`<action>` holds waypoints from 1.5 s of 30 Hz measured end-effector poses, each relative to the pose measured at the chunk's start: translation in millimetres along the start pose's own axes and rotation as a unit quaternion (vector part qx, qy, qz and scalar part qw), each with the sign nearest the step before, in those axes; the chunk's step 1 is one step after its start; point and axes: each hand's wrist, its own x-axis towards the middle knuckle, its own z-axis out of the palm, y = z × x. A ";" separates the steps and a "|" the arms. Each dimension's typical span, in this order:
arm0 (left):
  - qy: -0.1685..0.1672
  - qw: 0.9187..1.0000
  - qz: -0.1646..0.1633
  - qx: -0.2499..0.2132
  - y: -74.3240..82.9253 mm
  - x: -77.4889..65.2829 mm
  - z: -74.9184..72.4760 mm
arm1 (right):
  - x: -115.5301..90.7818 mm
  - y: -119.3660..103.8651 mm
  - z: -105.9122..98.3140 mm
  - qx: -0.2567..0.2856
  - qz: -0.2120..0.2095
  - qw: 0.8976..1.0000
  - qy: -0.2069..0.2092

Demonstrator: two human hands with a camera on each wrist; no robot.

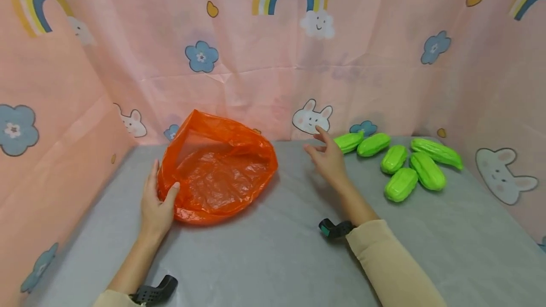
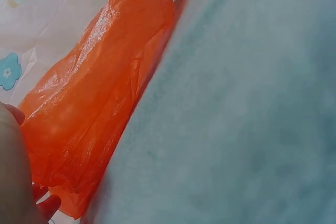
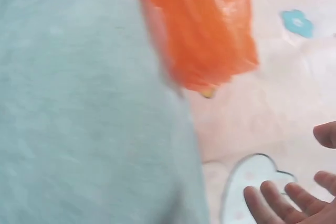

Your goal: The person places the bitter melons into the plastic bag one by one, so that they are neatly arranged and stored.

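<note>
An orange plastic bag (image 1: 222, 174) stands on the grey tabletop, its wide mouth facing up and toward me. At its left side is my left hand (image 1: 158, 207), fingers extended along the outside and thumb apart from them at the near edge. The left wrist view shows the fingertips right at the bag's side (image 2: 100, 93). My right hand (image 1: 330, 162) is raised between the bag and several glossy, bright green, ridged, elongated vegetables (image 1: 428, 171). Its fingers are loosely spread with nothing in them, as the right wrist view also shows.
Pink patterned cloth walls (image 1: 273, 84) rise behind and on both sides of the grey tabletop (image 1: 264, 259). The green vegetables lie loose at the back right, one partly behind my right hand. A black wrist device (image 1: 334, 228) is on my right wrist, another (image 1: 155, 290) on the left.
</note>
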 end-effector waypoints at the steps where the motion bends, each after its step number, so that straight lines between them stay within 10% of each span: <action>1: 0.003 1.000 0.007 -0.001 -0.7 0.4 -0.7 | -0.1 -3.8 -4.4 0.005 0.008 1.000 -0.003; 7: 0.015 0.998 0.057 0.016 -4.7 5.8 -1.7 | -7.5 -33.0 -31.7 0.036 0.038 0.998 -0.029; 13: 0.005 0.997 0.069 0.045 -6.7 5.3 -1.8 | -22.7 -48.6 -65.1 -0.071 0.032 0.996 -0.034; 26: 0.018 0.995 0.083 0.052 -10.8 -0.9 5.3 | -61.9 -18.6 -151.5 -0.232 0.041 0.972 0.010; 45: 0.019 0.998 0.056 0.026 -9.8 0.8 2.0 | -56.4 35.4 -146.7 -0.271 0.073 0.959 0.025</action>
